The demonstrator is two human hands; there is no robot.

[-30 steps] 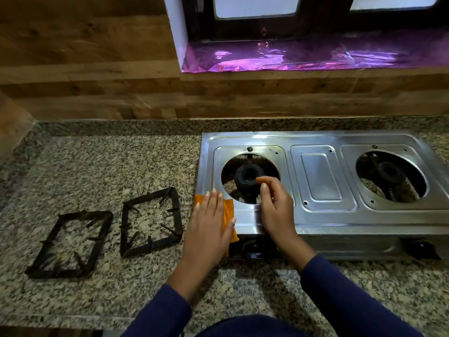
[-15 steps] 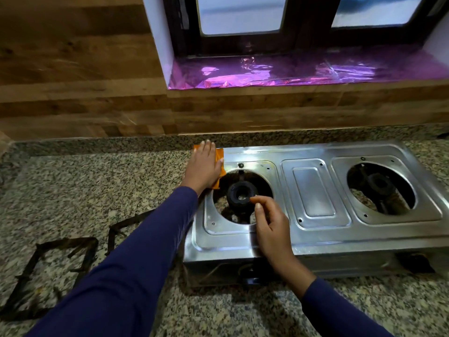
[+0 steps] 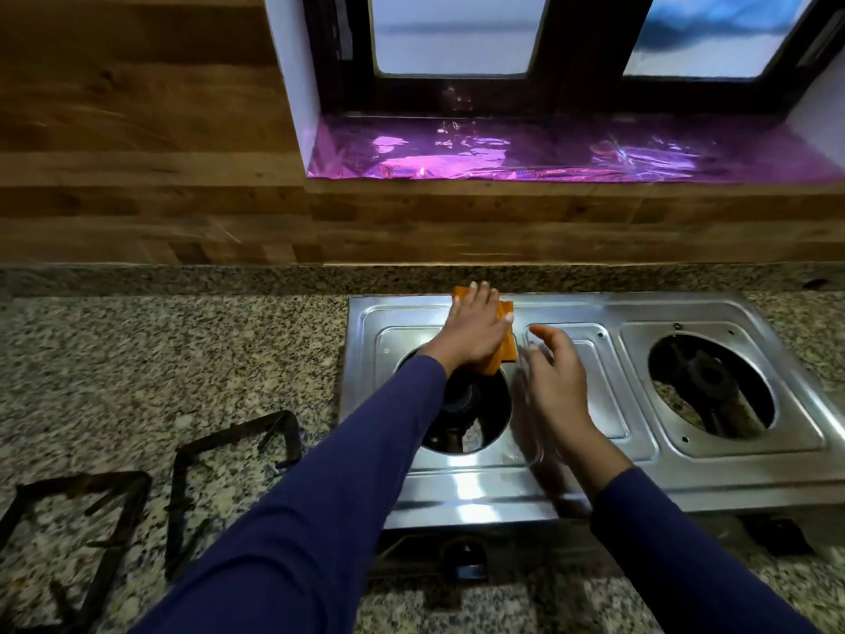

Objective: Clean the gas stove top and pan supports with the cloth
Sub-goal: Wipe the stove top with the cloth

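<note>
Cloth (image 3: 506, 345) under flat left hand (image 3: 475, 334) on stove (image 3: 713, 313), right hand (image 3: 555, 382) blurred, seemingly open

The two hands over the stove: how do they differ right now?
The left hand lies flat, pressing the orange cloth onto the stove near its back edge; the right hand holds nothing. The left looks sharp, the right blurred. The left reaches farther back than the right. Both wear dark blue sleeves.

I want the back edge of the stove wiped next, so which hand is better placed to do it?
Probably the left hand: it lies flat on the orange cloth at the rear of the stove top, by the left burner. The right hand is open, empty and nearer the front.
</note>
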